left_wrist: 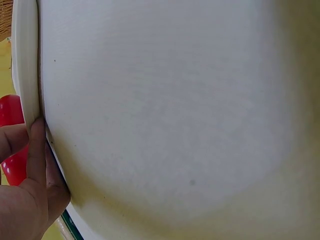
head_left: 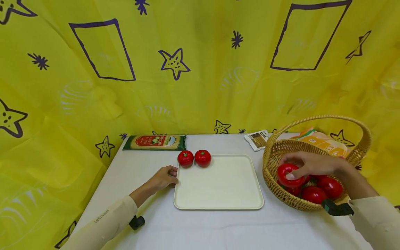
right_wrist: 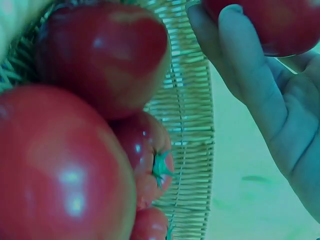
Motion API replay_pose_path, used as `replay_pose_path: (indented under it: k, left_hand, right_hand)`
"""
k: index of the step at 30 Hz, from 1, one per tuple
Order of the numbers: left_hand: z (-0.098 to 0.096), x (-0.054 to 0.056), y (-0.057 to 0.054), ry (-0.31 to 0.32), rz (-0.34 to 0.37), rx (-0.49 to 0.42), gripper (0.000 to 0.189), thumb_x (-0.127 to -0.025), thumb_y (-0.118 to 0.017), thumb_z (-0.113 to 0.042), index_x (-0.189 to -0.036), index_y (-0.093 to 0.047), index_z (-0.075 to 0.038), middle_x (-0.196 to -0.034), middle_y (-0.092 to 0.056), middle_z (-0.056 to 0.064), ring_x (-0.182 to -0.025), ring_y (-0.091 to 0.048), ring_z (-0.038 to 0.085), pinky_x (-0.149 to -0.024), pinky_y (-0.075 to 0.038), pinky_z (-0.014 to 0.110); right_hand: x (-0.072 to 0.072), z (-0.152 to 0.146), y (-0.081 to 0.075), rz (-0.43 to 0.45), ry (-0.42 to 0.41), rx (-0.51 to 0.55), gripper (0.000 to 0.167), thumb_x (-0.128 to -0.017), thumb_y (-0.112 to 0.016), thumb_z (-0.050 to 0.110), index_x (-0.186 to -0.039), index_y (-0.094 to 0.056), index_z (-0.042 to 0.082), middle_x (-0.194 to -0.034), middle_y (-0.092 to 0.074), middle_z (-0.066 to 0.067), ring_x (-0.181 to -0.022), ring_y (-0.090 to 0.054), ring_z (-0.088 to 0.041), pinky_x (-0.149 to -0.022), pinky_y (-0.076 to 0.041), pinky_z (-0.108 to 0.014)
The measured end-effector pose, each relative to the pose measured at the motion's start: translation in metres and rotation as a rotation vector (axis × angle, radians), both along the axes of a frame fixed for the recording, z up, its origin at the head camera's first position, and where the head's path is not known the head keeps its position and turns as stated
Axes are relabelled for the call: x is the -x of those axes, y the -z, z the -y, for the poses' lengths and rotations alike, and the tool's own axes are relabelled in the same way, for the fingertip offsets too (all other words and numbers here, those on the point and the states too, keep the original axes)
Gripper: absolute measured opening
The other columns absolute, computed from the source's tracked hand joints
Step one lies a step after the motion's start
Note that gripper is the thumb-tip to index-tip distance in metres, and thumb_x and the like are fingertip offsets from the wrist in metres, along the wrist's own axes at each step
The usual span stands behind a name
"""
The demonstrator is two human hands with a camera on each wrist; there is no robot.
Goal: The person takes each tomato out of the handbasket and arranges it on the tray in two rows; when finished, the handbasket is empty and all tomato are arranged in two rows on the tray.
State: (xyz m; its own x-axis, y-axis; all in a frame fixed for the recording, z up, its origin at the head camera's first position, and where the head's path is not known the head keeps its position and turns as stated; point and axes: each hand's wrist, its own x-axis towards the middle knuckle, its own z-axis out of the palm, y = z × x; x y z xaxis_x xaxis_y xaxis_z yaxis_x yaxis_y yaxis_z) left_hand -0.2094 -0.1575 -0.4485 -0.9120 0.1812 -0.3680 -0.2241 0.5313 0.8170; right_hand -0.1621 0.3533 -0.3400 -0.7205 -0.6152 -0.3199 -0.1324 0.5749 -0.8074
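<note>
At the left rim of a cream tray point(head_left: 218, 185), my left hand point(head_left: 162, 178) pinches the edge; the left wrist view shows thumb and finger on either side of it. Two red tomatoes with green stems, one left point(head_left: 185, 159) and one right point(head_left: 202, 158), sit side by side at the tray's back left corner. My right hand point(head_left: 307, 164) grips another red tomato point(head_left: 283, 177) over the left part of a wicker basket point(head_left: 279, 195). Below that hand, several round red fruits point(head_left: 314, 194) lie inside; in the right wrist view a basket tomato point(right_wrist: 152, 162) shows a green stem.
A long green and gold packet point(head_left: 156, 142) lies at the back left of the white-covered table. By the basket's back left is a small white packet point(head_left: 257, 140), and behind the basket an orange bag point(head_left: 325, 143). The basket's tall handle point(head_left: 322, 118) arches up.
</note>
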Motion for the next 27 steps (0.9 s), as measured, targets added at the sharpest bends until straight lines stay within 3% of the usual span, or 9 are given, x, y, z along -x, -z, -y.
replay_pose_path:
  k: [4,10,16,19,23,27]
  left_hand:
    - [0.000,0.000,0.000,0.004,-0.003,0.002,0.049,-0.086,-0.069,0.002,-0.132,-0.053,0.005,-0.112,-0.058,0.016,-0.091,-0.060,0.022,-0.078,-0.061,0.031]
    - [0.001,0.000,0.003,0.000,-0.012,-0.021,0.048,-0.084,-0.068,0.004,-0.130,-0.054,0.006,-0.109,-0.058,0.015,-0.090,-0.059,0.021,-0.077,-0.061,0.030]
    - [0.002,0.000,0.003,0.007,-0.022,-0.018,0.048,-0.084,-0.068,0.004,-0.130,-0.054,0.007,-0.108,-0.058,0.015,-0.089,-0.059,0.021,-0.076,-0.061,0.029]
    - [0.002,0.000,0.003,0.008,-0.019,-0.018,0.049,-0.084,-0.068,0.004,-0.130,-0.054,0.007,-0.109,-0.058,0.015,-0.089,-0.059,0.021,-0.076,-0.061,0.029]
    - [0.002,0.001,0.003,0.009,-0.025,-0.004,0.048,-0.083,-0.069,0.003,-0.130,-0.055,0.006,-0.108,-0.059,0.015,-0.089,-0.059,0.021,-0.076,-0.060,0.028]
    - [0.001,0.001,0.002,0.010,-0.029,0.009,0.048,-0.083,-0.069,0.002,-0.129,-0.055,0.006,-0.108,-0.060,0.015,-0.088,-0.060,0.020,-0.076,-0.060,0.029]
  right_hand:
    - [-0.006,0.007,0.000,-0.012,-0.024,0.026,0.034,-0.093,-0.065,0.015,-0.126,-0.058,0.008,-0.110,-0.066,-0.009,-0.096,-0.064,-0.018,-0.081,-0.056,-0.029]
    - [-0.013,0.014,0.003,0.023,-0.050,0.072,0.039,-0.094,-0.064,0.010,-0.133,-0.056,0.006,-0.124,-0.059,-0.013,-0.103,-0.061,-0.014,-0.082,-0.057,-0.030]
    - [-0.016,0.023,0.005,0.089,-0.117,0.162,0.043,-0.097,-0.060,0.004,-0.138,-0.050,-0.003,-0.124,-0.061,-0.013,-0.096,-0.067,-0.018,-0.072,-0.063,-0.040]
    - [-0.017,0.029,0.005,0.102,-0.133,0.175,0.043,-0.098,-0.058,0.004,-0.140,-0.050,-0.001,-0.126,-0.058,-0.014,-0.096,-0.067,-0.020,-0.069,-0.064,-0.044]
    - [-0.019,0.039,0.005,0.103,-0.139,0.169,0.043,-0.099,-0.057,0.006,-0.142,-0.051,0.002,-0.130,-0.050,-0.019,-0.101,-0.064,-0.019,-0.075,-0.063,-0.043]
    - [-0.018,0.046,0.007,0.115,-0.162,0.192,0.044,-0.100,-0.056,0.006,-0.143,-0.050,0.002,-0.127,-0.051,-0.024,-0.095,-0.068,-0.023,-0.073,-0.063,-0.044]
